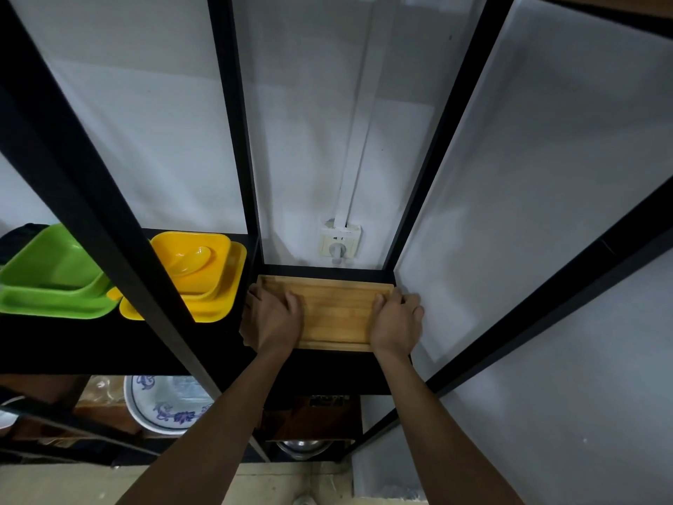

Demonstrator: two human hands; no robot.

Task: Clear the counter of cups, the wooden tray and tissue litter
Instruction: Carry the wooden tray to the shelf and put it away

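Observation:
The wooden tray [335, 315] lies flat on a black shelf [327, 369] in a narrow bay of a black rack, its far edge near the white wall. My left hand [275, 318] grips the tray's left end, thumb on top. My right hand [397, 320] grips the right end, fingers curled over the rim. The tray is empty. No cups or tissue are in view.
Stacked yellow dishes [196, 275] and green dishes [54, 278] sit on the shelf bay to the left. Black uprights [240, 140] flank the tray bay. A wall socket [340, 242] is behind. Below are a blue-patterned plate [164, 406] and a metal bowl [304, 448].

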